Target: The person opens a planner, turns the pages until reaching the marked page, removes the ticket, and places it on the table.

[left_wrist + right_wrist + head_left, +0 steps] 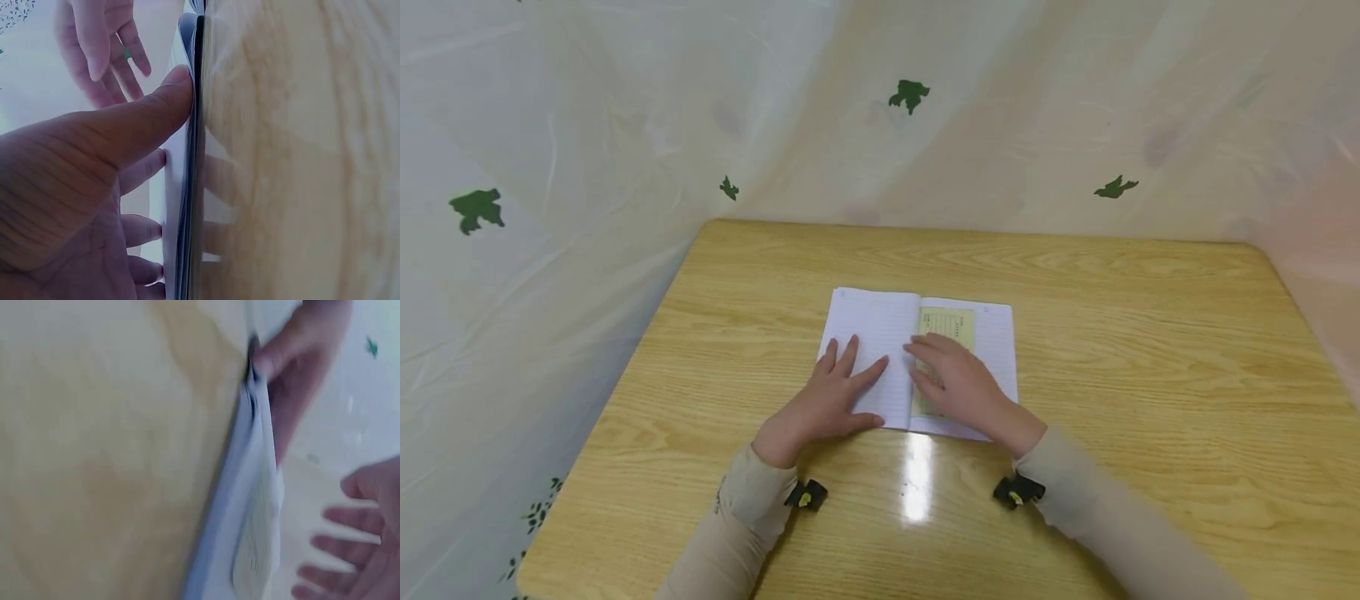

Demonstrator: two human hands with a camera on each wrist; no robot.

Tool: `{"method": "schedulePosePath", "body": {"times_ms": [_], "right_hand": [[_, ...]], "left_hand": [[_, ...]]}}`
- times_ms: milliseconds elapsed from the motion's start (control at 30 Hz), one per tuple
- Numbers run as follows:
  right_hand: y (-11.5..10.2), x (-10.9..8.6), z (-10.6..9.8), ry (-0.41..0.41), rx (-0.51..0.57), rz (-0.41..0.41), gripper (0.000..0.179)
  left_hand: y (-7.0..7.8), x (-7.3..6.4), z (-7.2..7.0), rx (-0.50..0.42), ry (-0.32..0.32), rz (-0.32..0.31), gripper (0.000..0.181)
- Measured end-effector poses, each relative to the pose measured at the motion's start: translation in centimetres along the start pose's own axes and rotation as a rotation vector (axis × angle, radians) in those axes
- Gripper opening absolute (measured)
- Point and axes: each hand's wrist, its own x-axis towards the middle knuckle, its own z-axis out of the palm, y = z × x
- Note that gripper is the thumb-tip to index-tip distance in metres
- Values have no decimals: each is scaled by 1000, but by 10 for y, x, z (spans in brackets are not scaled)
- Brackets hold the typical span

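Observation:
An open notebook [874,315] with lined white pages lies on the table. My left hand [829,398] rests on its left page with the fingers spread. In the left wrist view the thumb [156,103] presses at the notebook's lower edge, and the other fingertips touch the page. On the right page, beside the fold, lies a yellow printed sheet [949,321]. Over this sheet is my right hand [962,382], which partly covers it. The right wrist view shows its fingers [344,550] loosely extended and apart from the page, holding nothing.
The wood-grain table [1150,375] extends around the notebook on all sides. A pale curtain [1000,150] with green leaf and bird shapes hangs behind and beside it. Each sleeve cuff carries a small dark device [1018,492] near the wrist.

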Motion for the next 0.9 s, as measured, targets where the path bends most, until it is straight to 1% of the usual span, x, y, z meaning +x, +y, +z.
{"method": "schedulePosePath", "body": {"times_ms": [67, 133, 200, 267, 400, 500, 667, 767, 900], "right_hand": [[11, 7, -7, 71, 9, 110, 44], [23, 12, -14, 94, 40, 230, 50], [35, 16, -20, 83, 74, 344, 59], [44, 19, -24, 64, 134, 444, 67], [56, 26, -29, 37, 272, 585, 80], [61, 29, -29, 25, 356, 650, 86], [61, 31, -28, 15, 399, 698, 90], [60, 29, -26, 18, 407, 701, 86], [57, 25, -24, 32, 401, 677, 74]], "left_hand": [[0, 0, -1, 3, -4, -4, 82], [1, 1, -1, 0, -12, -14, 82], [1, 0, 0, -6, -16, -19, 82], [2, 0, 0, -17, -27, -31, 82], [2, 0, -1, -26, -35, -45, 82], [3, -1, 0, -26, -33, -43, 81], [3, -2, 0, -26, -27, -34, 81], [3, -2, 0, -27, -22, -32, 81], [2, -1, 0, -26, -30, -41, 81]]}}
